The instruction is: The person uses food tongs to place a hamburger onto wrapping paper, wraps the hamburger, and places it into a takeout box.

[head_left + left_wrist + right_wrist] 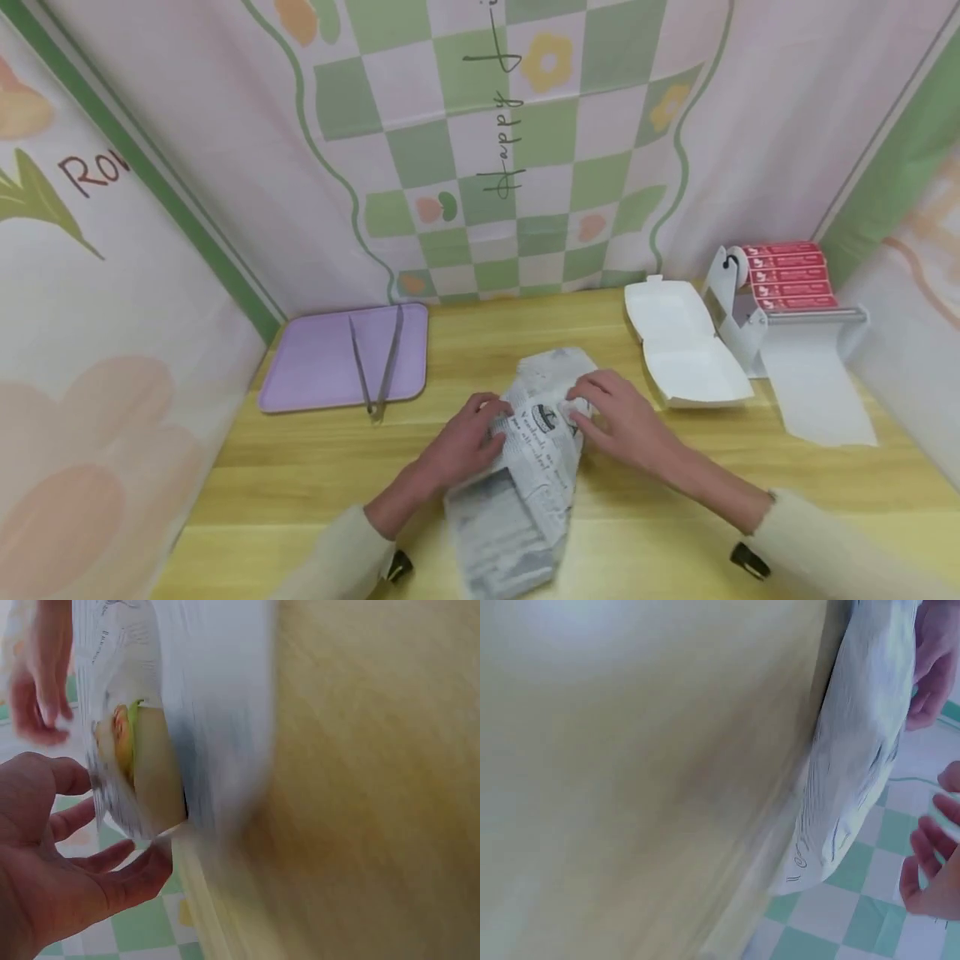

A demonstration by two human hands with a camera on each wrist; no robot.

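A sandwich (157, 765) shows its pale bread, green leaf and orange filling through the open side of a newspaper-print wrapping paper (543, 446). The paper lies over it, with a loose flap spread toward the front edge of the table. My left hand (468, 437) is at the paper's left side, its loosely bent fingers (154, 870) touching the wrap beside the sandwich. Over the upper right of the paper hovers my right hand (618, 417), fingers relaxed and slightly bent. In the right wrist view its fingertips (911, 881) stand apart from the wrap.
Metal tongs (386, 367) lie across a lilac tray (315, 358) at the back left. At the back right, an open white clamshell box (690, 350) sits beside a dispenser holding a red label roll (791, 275). Patterned cloth (480, 150) hangs behind the wooden table (315, 483).
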